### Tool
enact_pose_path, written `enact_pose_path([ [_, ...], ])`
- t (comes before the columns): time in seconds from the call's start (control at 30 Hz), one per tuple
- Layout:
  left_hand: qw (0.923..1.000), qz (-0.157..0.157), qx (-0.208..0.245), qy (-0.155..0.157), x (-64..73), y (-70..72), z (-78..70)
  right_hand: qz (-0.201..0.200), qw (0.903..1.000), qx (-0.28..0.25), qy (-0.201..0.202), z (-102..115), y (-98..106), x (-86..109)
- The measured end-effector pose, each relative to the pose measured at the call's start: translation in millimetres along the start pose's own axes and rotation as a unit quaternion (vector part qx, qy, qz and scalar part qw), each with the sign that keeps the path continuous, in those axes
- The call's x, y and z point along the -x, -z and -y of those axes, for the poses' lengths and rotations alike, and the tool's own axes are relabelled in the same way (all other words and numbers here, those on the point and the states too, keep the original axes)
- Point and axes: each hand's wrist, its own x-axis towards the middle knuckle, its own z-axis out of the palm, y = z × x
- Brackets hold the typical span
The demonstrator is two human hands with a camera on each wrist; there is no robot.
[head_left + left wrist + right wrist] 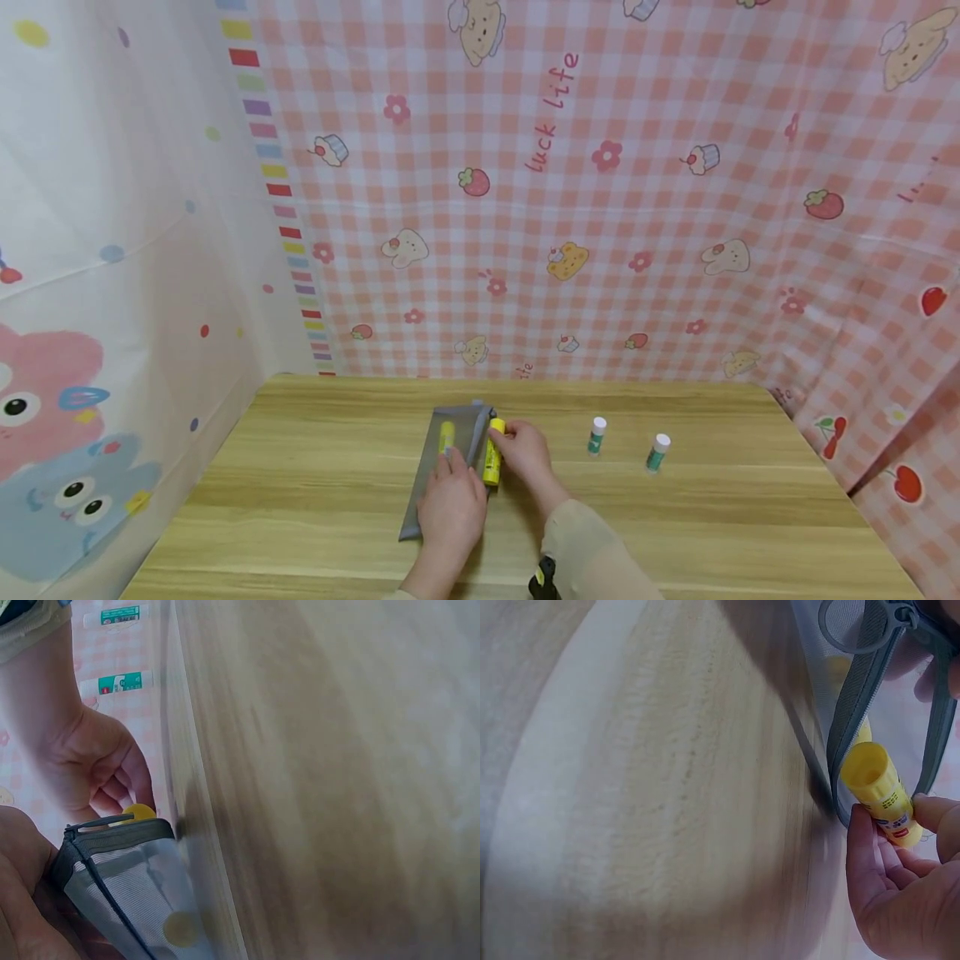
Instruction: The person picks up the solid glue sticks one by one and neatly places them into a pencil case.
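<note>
The left hand (453, 504) lies over a grey mesh pouch (427, 467) and grips the rim of its mouth, with fingers inside the rim and the thumb outside. The pouch rests left of the middle of the table (315, 500), its far end pointing toward the far edge. The right hand (527, 454) pinches a yellow glue stick (493, 458) between thumb and fingers; the stick is positioned at the parted mouth, along the pouch's right side, and a hollow round end is visible in the right wrist view. A second yellow glue stick (447, 437) is inside the pouch, visible through the mesh. A ring-shaped zipper pull (853, 651) hangs at the zipper edge. Two white-capped tubes with green labels stand near the table's far edge, to the right of the hands: a nearer-centre tube (596, 436) and an outer tube (657, 452), which is closer to the right edge
</note>
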Motion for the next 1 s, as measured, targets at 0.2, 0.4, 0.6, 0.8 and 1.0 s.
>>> enact_pose_path([
  [0.2, 1.0000, 0.004, 0.002, 0.003, 0.1, 1.1, -1.0, 0.008, 0.9994, 0.025, -0.024, 2.7, -1.3, -2.9],
  [0.4, 1.0000, 0.007, 0.001, 0.003, 0.2, 2.4, -2.1, 0.015, 0.9980, 0.053, -0.030, 5.8, -1.5, -4.8],
  [0.6, 1.0000, -0.003, 0.000, -0.004, 1.0, 1.8, -1.7, 0.017, 0.9967, 0.077, -0.020, 2.5, -4.8, -6.3],
  [0.8, 1.0000, -0.003, 0.000, -0.005, 1.4, 1.2, -1.3, 0.020, 0.9966, 0.074, -0.031, 1.0, -7.8, -8.2],
  [1.0, 0.9999, -0.009, -0.004, -0.006, 1.1, 1.7, -2.3, 0.030, 0.9982, 0.003, -0.053, 0.8, -8.8, -8.6],
])
